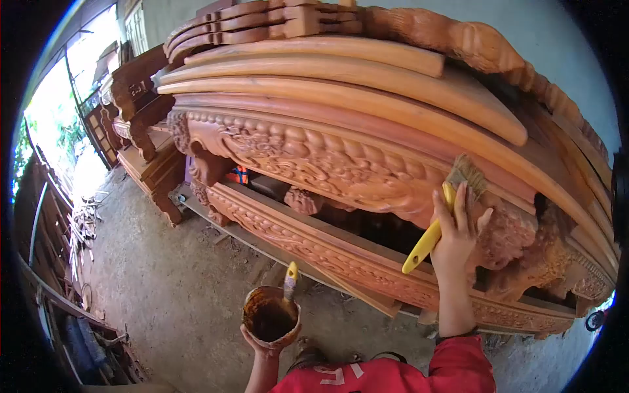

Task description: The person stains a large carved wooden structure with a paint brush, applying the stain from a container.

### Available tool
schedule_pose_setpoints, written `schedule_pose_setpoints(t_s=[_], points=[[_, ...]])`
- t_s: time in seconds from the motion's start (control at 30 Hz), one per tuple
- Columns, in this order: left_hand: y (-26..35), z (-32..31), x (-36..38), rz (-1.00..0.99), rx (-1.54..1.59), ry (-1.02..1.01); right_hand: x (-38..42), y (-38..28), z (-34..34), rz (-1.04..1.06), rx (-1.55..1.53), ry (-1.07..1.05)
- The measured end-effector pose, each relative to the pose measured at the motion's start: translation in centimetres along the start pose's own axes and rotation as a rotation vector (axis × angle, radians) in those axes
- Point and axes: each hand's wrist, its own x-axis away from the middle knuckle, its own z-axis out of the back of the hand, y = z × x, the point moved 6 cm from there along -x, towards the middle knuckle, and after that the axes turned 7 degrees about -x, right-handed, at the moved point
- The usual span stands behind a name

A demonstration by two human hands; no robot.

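A wide brush with a yellow handle (422, 246) is gripped in my right hand (453, 239). Its bristles (466, 171) touch or nearly touch the upper edge of the carved apron (314, 154) on a large wooden furniture piece. Down in front of my body, my left hand (261, 347) holds a round pot (272, 318) from beneath and the side. Dark brown residue coats the pot's inside. A second brush with a yellow-tipped handle (291, 278) leans in the pot, its lower end hidden.
Long smooth wooden strips (327, 72) lie across the top of the carved piece. A lower carved rail (308, 252) runs beneath the apron. Another wooden furniture piece (147, 150) stands at the left. Wood scraps (85, 219) are piled along the left side of the concrete floor (157, 275).
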Motion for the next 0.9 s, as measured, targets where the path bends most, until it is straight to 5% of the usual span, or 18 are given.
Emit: schedule_pose_setpoints(t_s=[0.3, 0.37, 0.43, 0.5, 0.57, 0.6, 0.83, 0.9], points=[[12.5, 5.1, -6.9, 0.055, -0.069, -0.094, -4.5, -17.0, -8.7, 0.187, -0.193, 0.061], [15.6, 5.5, -8.2, 0.063, -0.059, -0.108, -5.9, -21.1, -10.7, 0.363, -0.581, 0.137], [17.9, 6.1, -9.6, 0.027, -0.103, -0.073, -7.5, -23.2, -12.6, 0.287, -0.834, 0.126], [19.6, 7.5, -11.1, 0.022, -0.116, -0.044, -7.9, -22.7, -16.2, -0.281, -1.004, -0.352], [20.6, 8.4, -12.8, 0.003, -0.083, -0.005, -7.3, -21.0, -16.7, -0.507, -1.171, -0.209], [20.8, 9.5, -13.5, 0.006, -0.040, 0.016, -7.0, -19.7, -16.3, -0.397, -1.217, -0.040], [21.5, 7.3, -16.8, 0.082, 0.055, -0.141, 2.3, -6.8, -9.6, -0.716, -0.872, 0.378], [20.1, 11.4, -18.2, 0.171, 0.215, -0.100, 4.1, -3.9, -5.8, -0.813, -0.627, 0.556]])
